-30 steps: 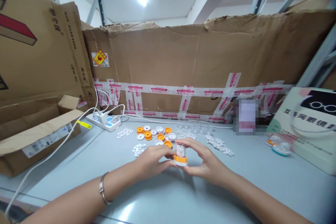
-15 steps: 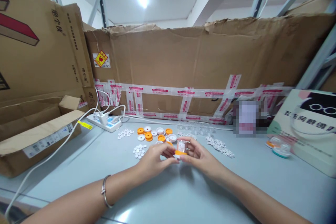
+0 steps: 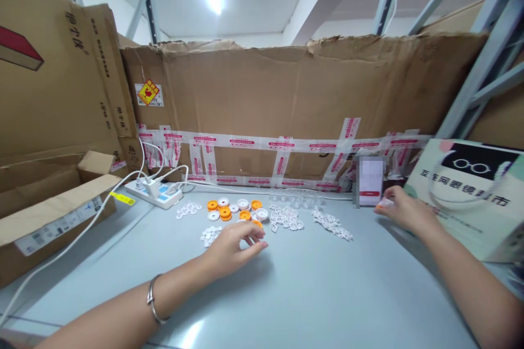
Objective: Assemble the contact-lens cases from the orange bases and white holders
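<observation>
My left hand [image 3: 236, 248] hovers over the table, fingers curved with a gap between thumb and fingertips, holding nothing. It is nearest to the orange and white round plastic caps [image 3: 225, 212] and the pile of small white discs [image 3: 210, 235]. Out at the right, my right hand [image 3: 405, 210] pinches a small clear container with an orange base [image 3: 385, 204], largely covered by the fingers. Small white printed pieces lie in two piles, one nearer the middle [image 3: 286, 218] and one farther right [image 3: 332, 224]. Clear plastic cups [image 3: 297, 198] stand behind them.
A phone [image 3: 370, 181] stands upright near my right hand, before a pale green paper bag [image 3: 475, 202]. At the left are a power strip [image 3: 154, 192] with white cables and an open cardboard box [image 3: 61, 218]. A tall cardboard wall [image 3: 254, 92] closes off the back.
My right hand has carried the clear container with the orange base away from my left hand, far to the right. My left hand has let go of it and stays near the caps.
</observation>
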Motion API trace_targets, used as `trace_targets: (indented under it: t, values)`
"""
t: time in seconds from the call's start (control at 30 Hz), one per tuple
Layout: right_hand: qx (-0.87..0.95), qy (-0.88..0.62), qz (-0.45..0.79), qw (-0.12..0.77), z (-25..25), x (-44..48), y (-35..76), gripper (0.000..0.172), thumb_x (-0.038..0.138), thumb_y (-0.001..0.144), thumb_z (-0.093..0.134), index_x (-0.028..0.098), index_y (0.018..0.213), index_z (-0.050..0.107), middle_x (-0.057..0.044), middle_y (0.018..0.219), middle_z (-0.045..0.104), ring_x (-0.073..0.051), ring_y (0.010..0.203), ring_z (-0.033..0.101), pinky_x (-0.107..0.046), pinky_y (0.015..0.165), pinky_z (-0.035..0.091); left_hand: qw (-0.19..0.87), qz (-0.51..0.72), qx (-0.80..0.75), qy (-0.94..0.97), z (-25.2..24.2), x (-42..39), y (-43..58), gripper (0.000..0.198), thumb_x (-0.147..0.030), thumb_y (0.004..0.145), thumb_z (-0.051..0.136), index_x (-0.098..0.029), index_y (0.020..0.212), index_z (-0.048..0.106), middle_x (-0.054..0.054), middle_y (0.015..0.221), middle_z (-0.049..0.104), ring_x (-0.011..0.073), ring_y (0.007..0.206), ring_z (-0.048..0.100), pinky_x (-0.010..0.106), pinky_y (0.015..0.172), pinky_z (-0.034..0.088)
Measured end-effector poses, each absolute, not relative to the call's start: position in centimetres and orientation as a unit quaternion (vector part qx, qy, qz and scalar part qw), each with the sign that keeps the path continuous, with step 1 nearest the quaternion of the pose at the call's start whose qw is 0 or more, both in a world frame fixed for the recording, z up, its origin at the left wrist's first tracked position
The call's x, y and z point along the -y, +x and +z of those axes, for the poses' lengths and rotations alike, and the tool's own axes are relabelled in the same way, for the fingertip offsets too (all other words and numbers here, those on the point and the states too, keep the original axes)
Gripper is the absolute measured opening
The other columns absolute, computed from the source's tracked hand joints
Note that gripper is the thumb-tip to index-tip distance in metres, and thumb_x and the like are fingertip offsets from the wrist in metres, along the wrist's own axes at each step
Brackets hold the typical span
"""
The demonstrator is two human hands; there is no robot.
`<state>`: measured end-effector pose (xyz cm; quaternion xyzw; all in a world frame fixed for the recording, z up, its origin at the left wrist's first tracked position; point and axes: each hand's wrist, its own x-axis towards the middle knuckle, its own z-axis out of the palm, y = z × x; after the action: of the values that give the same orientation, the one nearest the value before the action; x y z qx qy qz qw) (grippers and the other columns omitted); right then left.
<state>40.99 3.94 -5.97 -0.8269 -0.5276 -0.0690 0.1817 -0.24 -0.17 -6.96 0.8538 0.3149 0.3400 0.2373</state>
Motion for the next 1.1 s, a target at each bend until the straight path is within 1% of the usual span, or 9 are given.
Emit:
trace_targets:
  t: [0.1, 0.27, 0.47, 0.53, 0.6, 0.77, 0.87, 0.97, 1.1]
  values:
    - [0.517, -0.835, -0.095, 0.161, -6.7, -3.9, 40.9, 0.020, 0.028, 0.068, 0.061, 0.022, 0.079, 0.046, -0.020, 0.084, 0.063, -0.035, 0.087, 0.057, -0.040, 0.063, 0.030, 0.217, 0.346, -0.312, 0.858, -6.6, 0.3, -0.3, 0.013, -0.024, 0.082, 0.049, -0.016, 0.086, 0.059, 0.005, 0.084, 0.065, 0.0127, 0.071, 0.059, 0.024, 0.064, 0.048]
    - [0.503, -0.843, -0.115, 0.150, -7.5, -3.7, 41.0, 0.016, 0.028, 0.070, 0.061, 0.020, 0.072, 0.048, -0.023, 0.085, 0.062, -0.035, 0.093, 0.054, -0.039, 0.064, 0.029, 0.163, 0.393, -0.305, 0.852, -5.4, -0.3, -1.2, 0.014, -0.023, 0.083, 0.048, -0.016, 0.086, 0.060, 0.005, 0.081, 0.066, 0.0125, 0.070, 0.060, 0.023, 0.064, 0.048]
    - [0.487, -0.852, -0.124, 0.146, -7.9, -3.4, 41.1, 0.016, 0.035, 0.074, 0.056, 0.020, 0.074, 0.051, -0.024, 0.092, 0.061, -0.035, 0.099, 0.051, -0.040, 0.063, 0.026, 0.103, 0.503, -0.422, 0.747, -3.1, -4.0, -5.1, 0.022, -0.032, 0.083, 0.045, -0.015, 0.090, 0.057, 0.006, 0.086, 0.065, 0.0158, 0.077, 0.061, 0.025, 0.072, 0.048]
    - [0.483, -0.854, -0.131, 0.143, -8.1, -3.5, 40.9, 0.018, 0.036, 0.076, 0.051, 0.019, 0.080, 0.053, -0.024, 0.098, 0.059, -0.036, 0.100, 0.049, -0.041, 0.064, 0.026, 0.063, 0.466, -0.476, 0.744, -3.0, -5.6, -6.7, 0.025, -0.033, 0.083, 0.042, -0.014, 0.093, 0.056, 0.007, 0.091, 0.065, 0.0175, 0.083, 0.060, 0.025, 0.073, 0.047]
    - [0.477, -0.857, -0.139, 0.141, -8.4, -3.6, 40.8, 0.023, 0.037, 0.077, 0.048, 0.017, 0.087, 0.055, -0.024, 0.104, 0.057, -0.037, 0.102, 0.047, -0.042, 0.066, 0.026, 0.042, 0.342, -0.537, 0.770, -3.3, -6.9, -8.2, 0.028, -0.031, 0.084, 0.037, -0.014, 0.093, 0.056, 0.009, 0.093, 0.064, 0.0180, 0.084, 0.060, 0.026, 0.073, 0.046]
    - [0.439, -0.854, -0.214, 0.182, -8.7, -4.5, 40.6, 0.039, 0.045, 0.079, 0.046, 0.018, 0.105, 0.053, -0.018, 0.110, 0.057, -0.035, 0.102, 0.044, -0.044, 0.071, 0.026, 0.078, 0.182, -0.538, 0.820, -4.5, -8.0, -9.7, 0.016, -0.029, 0.067, 0.055, -0.014, 0.069, 0.062, 0.005, 0.070, 0.066, 0.0188, 0.065, 0.059, 0.024, 0.059, 0.043]
    - [0.453, -0.830, -0.246, 0.212, -8.5, -4.9, 40.3, 0.036, 0.044, 0.082, 0.042, 0.018, 0.103, 0.055, -0.015, 0.107, 0.059, -0.032, 0.098, 0.044, -0.040, 0.070, 0.025, 0.086, 0.123, -0.524, 0.839, -5.1, -7.8, -9.3, 0.015, -0.028, 0.063, 0.059, -0.016, 0.071, 0.063, 0.003, 0.074, 0.066, 0.0174, 0.067, 0.058, 0.022, 0.058, 0.041]
    - [0.473, -0.812, -0.259, 0.221, -8.5, -5.1, 40.2, 0.033, 0.041, 0.081, 0.043, 0.018, 0.098, 0.059, -0.015, 0.103, 0.060, -0.030, 0.095, 0.045, -0.038, 0.068, 0.023, 0.079, 0.094, -0.516, 0.848, -5.6, -7.7, -8.8, 0.013, -0.023, 0.064, 0.057, -0.017, 0.074, 0.063, 0.004, 0.081, 0.065, 0.0170, 0.071, 0.058, 0.022, 0.061, 0.040]
    - [0.488, -0.798, -0.263, 0.238, -8.6, -5.3, 40.3, 0.031, 0.040, 0.079, 0.045, 0.019, 0.094, 0.061, -0.013, 0.103, 0.062, -0.030, 0.093, 0.045, -0.038, 0.068, 0.022, 0.066, 0.077, -0.514, 0.852, -6.1, -7.8, -8.7, 0.009, -0.018, 0.066, 0.055, -0.016, 0.070, 0.062, 0.005, 0.081, 0.063, 0.0173, 0.071, 0.057, 0.022, 0.061, 0.039]
